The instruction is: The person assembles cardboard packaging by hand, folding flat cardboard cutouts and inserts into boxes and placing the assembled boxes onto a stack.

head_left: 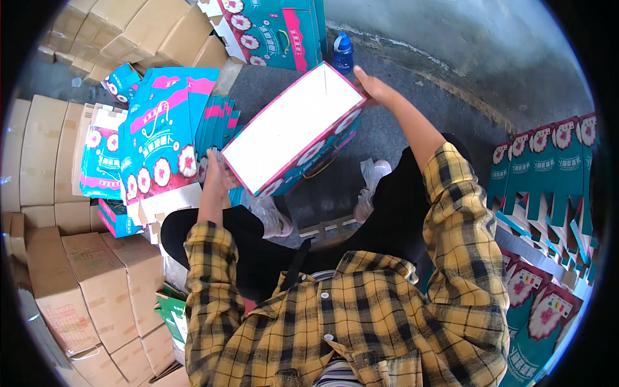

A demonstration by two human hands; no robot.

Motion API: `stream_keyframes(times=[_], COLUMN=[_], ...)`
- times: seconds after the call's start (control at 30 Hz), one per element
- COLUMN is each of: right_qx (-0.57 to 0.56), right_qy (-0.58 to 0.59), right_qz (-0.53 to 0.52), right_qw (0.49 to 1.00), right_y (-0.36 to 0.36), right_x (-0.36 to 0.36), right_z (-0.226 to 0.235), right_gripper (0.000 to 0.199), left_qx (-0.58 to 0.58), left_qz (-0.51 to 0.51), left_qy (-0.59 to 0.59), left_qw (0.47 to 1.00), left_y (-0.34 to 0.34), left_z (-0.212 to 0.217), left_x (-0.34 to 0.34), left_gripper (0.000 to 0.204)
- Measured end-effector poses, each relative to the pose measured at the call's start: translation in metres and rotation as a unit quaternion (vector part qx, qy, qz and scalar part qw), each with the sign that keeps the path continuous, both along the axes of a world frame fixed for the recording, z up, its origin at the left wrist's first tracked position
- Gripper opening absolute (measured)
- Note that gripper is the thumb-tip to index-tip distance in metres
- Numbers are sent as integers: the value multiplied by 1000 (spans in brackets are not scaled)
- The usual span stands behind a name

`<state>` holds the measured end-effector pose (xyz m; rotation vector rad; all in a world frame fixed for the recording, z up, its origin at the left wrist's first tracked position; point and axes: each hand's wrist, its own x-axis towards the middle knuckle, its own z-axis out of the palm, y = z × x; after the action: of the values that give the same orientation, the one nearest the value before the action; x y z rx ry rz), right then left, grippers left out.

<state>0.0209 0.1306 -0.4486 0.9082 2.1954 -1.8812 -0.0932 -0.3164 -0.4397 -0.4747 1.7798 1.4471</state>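
Observation:
Between my hands is a teal and pink gift box (293, 129), tilted, with its plain white face toward me and a printed side with a gold cord handle facing my lap. My left hand (218, 175) presses against its near left end. At the far right end, my right hand (375, 89) holds the other short side, thumb up along the edge; its remaining fingers are partly hidden behind the box. Close to my left hand lies a stack of flattened teal and pink cartons (161, 132) with a cord handle on the top one.
Brown cardboard boxes (97, 271) are piled along the left and at the back left. A blue bottle (343, 51) stands by the wall (464, 39). Rows of teal boxes (538, 158) line the right side. Another teal carton (274, 35) stands at the back.

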Motion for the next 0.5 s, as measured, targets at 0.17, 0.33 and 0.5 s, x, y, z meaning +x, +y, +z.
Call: stream_keyframes(times=[0.17,0.33,0.5], right_qx=[-6,-60,-96], right_qy=[-168,-122,95], right_qz=[78,130,94], right_qw=[983,982,986], right_y=[16,4,-7], right_x=[20,32,25], right_z=[-10,-7,29], right_gripper=[82,67,68], left_qx=[28,87,113], left_qz=[-69,-70,-51], left_qy=[7,-62,12], left_qw=[997,992,992], left_y=[27,19,1], left_z=[-22,-35,-33], left_x=[25,22,3], left_gripper=[96,71,49])
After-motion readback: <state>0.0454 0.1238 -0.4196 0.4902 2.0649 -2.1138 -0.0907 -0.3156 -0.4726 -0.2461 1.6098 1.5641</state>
